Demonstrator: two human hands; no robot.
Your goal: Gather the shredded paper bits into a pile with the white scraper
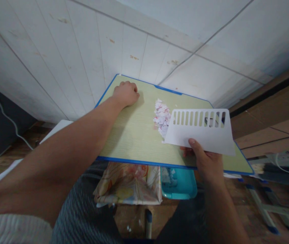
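Note:
My right hand (207,162) grips a white flat sheet with a row of slots (197,134) by its lower edge, thumb on top and fingers beneath. The sheet is over the right part of a pale yellow-green tabletop with a blue rim (139,142). At its left edge lies a heap of small torn paper scraps (161,117), white with pink marks. My left hand (126,93) is at the far left of the tabletop, fingers curled in. Whatever it may hold is hidden.
Below the table's near edge are a patterned cloth or bag (131,189) and a turquoise plastic basket (180,189). A white panelled wall (134,44) with a cable (207,40) rises behind. Blue-footed metal furniture legs (271,210) stand on the floor at right.

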